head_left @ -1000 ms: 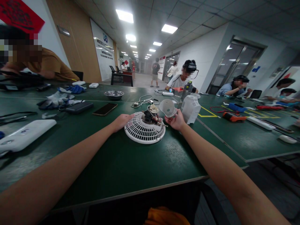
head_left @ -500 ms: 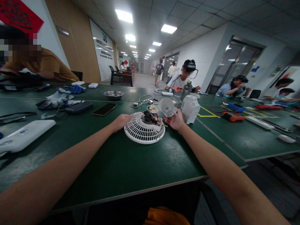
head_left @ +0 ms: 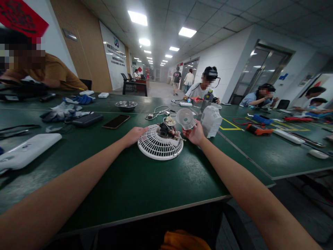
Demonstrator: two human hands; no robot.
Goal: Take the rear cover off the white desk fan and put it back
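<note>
A round white fan grille (head_left: 160,148) lies on the green table, with a dark motor and wiring (head_left: 168,130) on top of it. At its left rim, my left hand (head_left: 134,136) is closed on the edge, its fingertips partly hidden. My right hand (head_left: 195,134) grips a translucent white plastic cover (head_left: 185,118), round and cup-like, raised just right of the motor. Behind that hand stands a white slotted plastic housing (head_left: 211,121), upright on the table.
A smartphone (head_left: 116,122), a metal bowl (head_left: 126,105) and a white cable (head_left: 157,113) lie beyond my hands. Far left is a white device (head_left: 30,151). On the right lies an orange multimeter (head_left: 258,130). A co-worker (head_left: 204,86) sits across the table.
The cover in my right hand has tilted slightly. My left hand and the grille stay in place. The co-worker opposite has brought the hands closer together.
</note>
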